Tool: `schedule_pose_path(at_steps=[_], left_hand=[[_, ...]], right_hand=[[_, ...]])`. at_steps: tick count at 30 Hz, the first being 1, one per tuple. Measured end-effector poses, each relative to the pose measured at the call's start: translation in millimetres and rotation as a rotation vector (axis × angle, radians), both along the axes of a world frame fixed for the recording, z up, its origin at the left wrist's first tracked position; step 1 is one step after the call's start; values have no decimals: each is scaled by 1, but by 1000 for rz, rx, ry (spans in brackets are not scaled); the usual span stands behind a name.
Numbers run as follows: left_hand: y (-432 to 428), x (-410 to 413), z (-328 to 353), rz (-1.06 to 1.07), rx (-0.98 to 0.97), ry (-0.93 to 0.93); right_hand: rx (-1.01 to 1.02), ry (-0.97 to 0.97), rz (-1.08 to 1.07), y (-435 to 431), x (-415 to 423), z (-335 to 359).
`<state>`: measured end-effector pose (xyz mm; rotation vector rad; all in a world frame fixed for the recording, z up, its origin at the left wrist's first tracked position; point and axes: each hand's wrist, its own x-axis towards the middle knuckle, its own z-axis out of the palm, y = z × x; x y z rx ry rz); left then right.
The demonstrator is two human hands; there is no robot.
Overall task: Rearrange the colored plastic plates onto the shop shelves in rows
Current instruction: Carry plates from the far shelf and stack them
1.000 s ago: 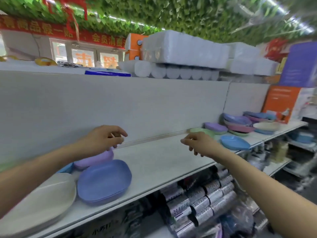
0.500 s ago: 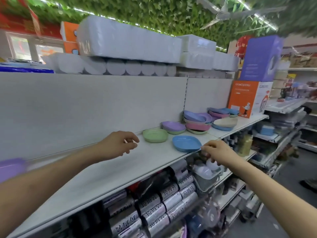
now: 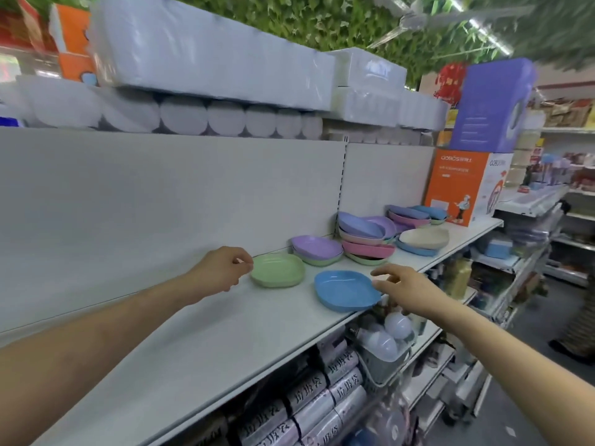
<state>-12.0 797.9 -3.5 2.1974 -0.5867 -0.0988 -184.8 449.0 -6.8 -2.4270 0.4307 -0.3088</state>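
Observation:
A green plate (image 3: 278,270) and a blue plate (image 3: 344,289) lie singly on the white shelf (image 3: 225,333). Behind them a purple plate (image 3: 317,247) sits on a green one. Further right are a mixed pile of blue, purple and pink plates (image 3: 363,239), a beige plate (image 3: 425,238) on a blue one, and a far stack (image 3: 412,215). My left hand (image 3: 225,272) hovers with loosely curled fingers at the green plate's left rim and holds nothing. My right hand (image 3: 402,288) reaches with spread fingers to the blue plate's right rim.
An orange box (image 3: 460,188) under a purple box (image 3: 492,107) closes the shelf's right end. White tissue packs (image 3: 209,59) fill the top shelf. Below hang a basket of bulbs (image 3: 386,346) and rolls of bags (image 3: 322,397). A person (image 3: 579,326) stands in the aisle at right.
My view has swung right along the shelf, away from the plates at the left end. Both hands have travelled right; the left is now by the green plate, the right by the blue plate.

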Motion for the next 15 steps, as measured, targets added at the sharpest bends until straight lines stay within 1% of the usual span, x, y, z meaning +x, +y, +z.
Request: schedule_pose_path(at_steps=[7,11,15], left_hand=[[-24,38,-16,38,77,108],[-40,48,-24,63,161,86],[-53,52,-26,93,224,102]], right_hand=[[-101,188,18,-3,40,-12],[-75,219,58,-6,52,-12],[-59,252,117,-10,61,-8]])
